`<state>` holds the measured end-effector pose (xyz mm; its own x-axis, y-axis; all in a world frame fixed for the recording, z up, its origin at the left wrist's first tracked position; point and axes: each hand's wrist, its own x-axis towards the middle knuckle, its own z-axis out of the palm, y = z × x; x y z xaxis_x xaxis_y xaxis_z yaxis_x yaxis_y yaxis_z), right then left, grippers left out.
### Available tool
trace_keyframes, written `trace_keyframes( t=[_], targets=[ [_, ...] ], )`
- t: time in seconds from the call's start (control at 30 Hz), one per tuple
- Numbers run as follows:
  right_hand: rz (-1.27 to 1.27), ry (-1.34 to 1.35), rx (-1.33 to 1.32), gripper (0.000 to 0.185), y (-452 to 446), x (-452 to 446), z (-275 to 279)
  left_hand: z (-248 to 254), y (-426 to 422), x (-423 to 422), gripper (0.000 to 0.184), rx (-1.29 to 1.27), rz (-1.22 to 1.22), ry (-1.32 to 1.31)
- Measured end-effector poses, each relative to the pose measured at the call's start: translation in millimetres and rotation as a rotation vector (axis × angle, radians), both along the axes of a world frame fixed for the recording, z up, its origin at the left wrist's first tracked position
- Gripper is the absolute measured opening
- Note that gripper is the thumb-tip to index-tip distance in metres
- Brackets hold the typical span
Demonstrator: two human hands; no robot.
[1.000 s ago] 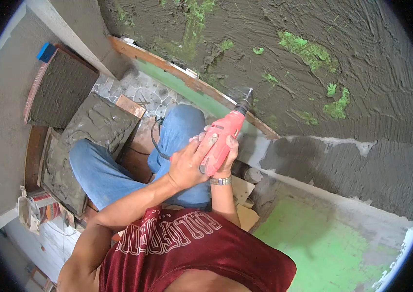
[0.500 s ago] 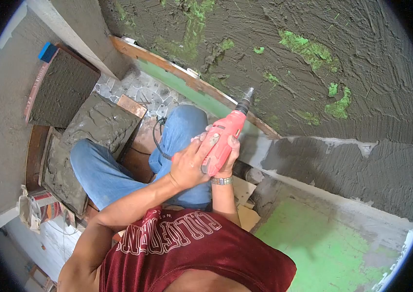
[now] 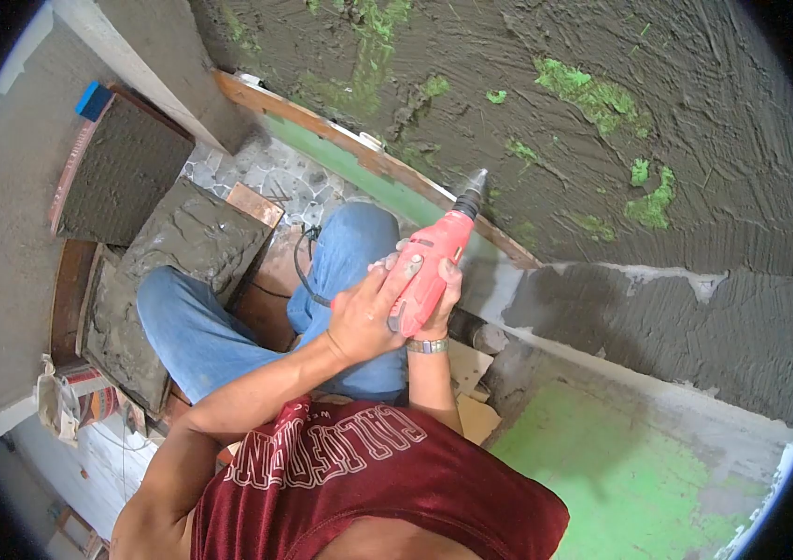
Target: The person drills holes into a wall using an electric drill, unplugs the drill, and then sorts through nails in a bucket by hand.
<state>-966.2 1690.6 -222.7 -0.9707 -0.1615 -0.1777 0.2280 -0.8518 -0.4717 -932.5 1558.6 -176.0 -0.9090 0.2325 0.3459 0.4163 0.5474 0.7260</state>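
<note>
Nearest, across the bottom of the frame, is a maroon shirt point(image 3: 368, 504) with outlined lettering upside down to this view; it reads CALIFORN, the end lost in folds. Smaller letters above it, beginning WE, are partly hidden.

At the centre, both hands hold a pink-red drill point(image 3: 432, 254). The left hand point(image 3: 364, 315) wraps its near side, fingers bent and pressed against the casing, fingertips smeared pale. The right hand point(image 3: 440, 313) grips from the right and below, its thumb against the casing; its other fingers are mostly hidden, so I cannot tell how they lie. A metal-banded watch point(image 3: 428, 345) circles that wrist. A dark marking on the casing is too small to read.

Bent knees in blue jeans point(image 3: 196, 327) are left of the hands, a black cord point(image 3: 300, 252) beside one. Further left, a printed bag point(image 3: 93, 399) shows red and white, its words unreadable. Upper left, a mortar-coated tile point(image 3: 121, 163) has tiny illegible lettering along its reddish edge.

The drill's bit point(image 3: 478, 179) points past a wooden strip point(image 3: 394, 174) toward the mortar-covered wall point(image 3: 527, 103); whether it touches I cannot tell.
</note>
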Motion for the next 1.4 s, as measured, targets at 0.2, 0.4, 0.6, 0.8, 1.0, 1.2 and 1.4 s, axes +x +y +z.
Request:
trace_keyframes(
  t=[0.2, 0.4, 0.6, 0.8, 1.0, 1.2, 1.4],
  targets=[
    [-0.02, -0.013, 0.006, 0.061, -1.1, -3.9, 5.3, 1.0, 2.3, -3.5, 0.094, 0.021, -0.004, -0.013],
    [-0.013, -0.016, 0.012, 0.06, 2.3, -8.9, 2.6, 1.5, 5.9, -7.2, 0.096, 0.001, 0.003, -0.021],
    [-0.021, 0.021, -0.013, 0.06, 1.7, -13.5, -3.8, -2.8, 5.8, -10.7, 0.094, -0.018, 0.009, -0.013],
    [-0.029, 0.041, 0.021, 0.059, 3.8, -17.4, -0.1, 2.1, 6.7, -10.7, 0.092, -0.022, 0.004, -0.033],
    [0.002, 0.088, 0.033, 0.061, 5.9, -22.1, 3.4, 3.2, 9.5, -9.6, 0.097, -0.064, 0.025, -0.066],
    [-0.02, 0.157, 0.151, 0.057, 9.2, -24.2, 14.8, 15.3, 8.6, -7.0, 0.1, -0.088, 0.004, -0.147],
    [-0.07, 0.144, 0.252, 0.055, 7.0, -20.5, 23.2, 9.5, 9.0, -6.3, 0.098, -0.038, 0.017, -0.058]
  ],
)
